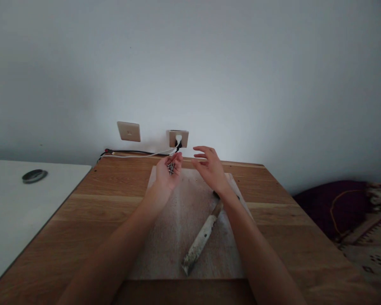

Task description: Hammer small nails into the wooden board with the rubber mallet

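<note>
Several small metal nails (171,167) lie in the cupped palm of my left hand (164,173), its fingers curled around them. To the right, my right hand (212,168) is raised over the board with its fingers apart and nothing in them. Beneath both hands a pale wooden board (178,212) lies flat on the table. A hammer (200,242) rests diagonally on it, its worn whitish handle toward me. My right wrist and forearm hide part of the dark head.
The wooden table (104,216) reaches the wall, where a socket (178,139) holds plugs and cables (136,156) trail along the back edge. A white surface (15,203) with a dark round object (34,176) stands left. Patterned fabric (365,228) lies right.
</note>
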The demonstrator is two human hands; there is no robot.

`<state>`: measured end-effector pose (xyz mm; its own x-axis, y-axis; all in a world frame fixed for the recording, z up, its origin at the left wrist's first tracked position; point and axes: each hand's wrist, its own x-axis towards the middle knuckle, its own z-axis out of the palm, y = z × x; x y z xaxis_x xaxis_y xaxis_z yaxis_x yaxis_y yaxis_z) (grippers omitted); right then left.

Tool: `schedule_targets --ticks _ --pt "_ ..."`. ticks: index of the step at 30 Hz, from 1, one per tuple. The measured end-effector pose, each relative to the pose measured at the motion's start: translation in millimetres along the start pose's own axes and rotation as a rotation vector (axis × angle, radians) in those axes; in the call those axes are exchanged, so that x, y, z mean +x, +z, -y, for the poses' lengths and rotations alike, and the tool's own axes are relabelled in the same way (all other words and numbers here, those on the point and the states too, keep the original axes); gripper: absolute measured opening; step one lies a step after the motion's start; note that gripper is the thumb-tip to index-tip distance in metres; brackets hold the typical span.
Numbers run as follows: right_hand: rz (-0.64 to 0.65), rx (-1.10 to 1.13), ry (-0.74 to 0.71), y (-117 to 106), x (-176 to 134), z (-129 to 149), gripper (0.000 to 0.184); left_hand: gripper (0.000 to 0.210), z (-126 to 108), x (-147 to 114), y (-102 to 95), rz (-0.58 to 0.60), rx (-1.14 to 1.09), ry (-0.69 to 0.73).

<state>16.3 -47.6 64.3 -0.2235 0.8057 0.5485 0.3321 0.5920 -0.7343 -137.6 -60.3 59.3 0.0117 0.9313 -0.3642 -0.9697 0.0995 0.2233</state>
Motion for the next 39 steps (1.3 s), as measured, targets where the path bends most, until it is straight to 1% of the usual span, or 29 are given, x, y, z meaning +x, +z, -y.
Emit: schedule_targets --ticks 1,2,4,6,7,8,9,11,13,14,15,16,19,22,24,28,30,39 --pt "-0.041 -0.004 0.0 -4 1 0 0.036 0.024 3 -3 -0.8 0.008 0.018 -0.045" --pt "-0.076 -0.007 0.005 -8 2 1 0.034 0.025 8 -4 -2.3 0.021 0.068 -0.119" --pt "-0.119 -0.013 0.019 -18 4 2 0.032 0.029 17 -7 -6.3 0.061 0.232 -0.305" --pt "-0.145 -0.025 0.032 -27 6 4 0.032 0.031 22 -7 -9.2 0.165 0.447 -0.442" --pt "-0.161 -0.03 0.035 -32 7 5 0.031 0.032 22 -6 -9.9 0.244 0.579 -0.461" --pt "-0.177 -0.031 0.035 -35 7 5 0.031 0.032 21 -5 -10.4 0.327 0.737 -0.435" --pt "-0.191 -0.028 0.033 -39 7 6 0.031 0.032 19 -4 -10.8 0.403 0.924 -0.367" --pt "-0.204 -0.022 0.029 -43 8 6 0.031 0.032 14 -2 -13.0 0.527 1.365 -0.154" --pt "-0.202 -0.024 0.03 -45 8 7 0.03 0.033 11 2 -17.8 0.611 1.783 0.065" --pt "-0.198 -0.029 0.032 -45 8 7 0.03 0.033 11 3 -21.0 0.641 1.943 0.145" --pt "-0.194 -0.033 0.036 -45 8 8 0.03 0.033 11 5 -24.5 0.667 2.057 0.204" --pt "-0.187 -0.036 0.038 -45 8 8 0.03 0.032 11 7 -28.0 0.687 2.126 0.251" --pt "-0.161 -0.037 0.048 -43 8 10 0.029 0.029 11 10 -35.9 0.732 2.173 0.349" --pt "-0.137 -0.045 0.052 -42 7 13 0.028 0.027 8 9 -38.1 0.757 2.205 0.383" --pt "-0.136 -0.058 0.048 -42 7 14 0.026 0.025 7 6 -37.5 0.786 2.246 0.354" --pt "-0.161 -0.075 0.028 -42 7 14 0.025 0.019 8 2 -35.8 0.923 2.31 0.222" --pt "-0.162 -0.078 0.022 -42 7 14 0.024 0.018 9 1 -35.2 0.958 2.332 0.195" --pt "-0.129 -0.091 0.01 -40 6 13 0.024 0.02 5 1 -34.3 1.039 2.229 0.261"
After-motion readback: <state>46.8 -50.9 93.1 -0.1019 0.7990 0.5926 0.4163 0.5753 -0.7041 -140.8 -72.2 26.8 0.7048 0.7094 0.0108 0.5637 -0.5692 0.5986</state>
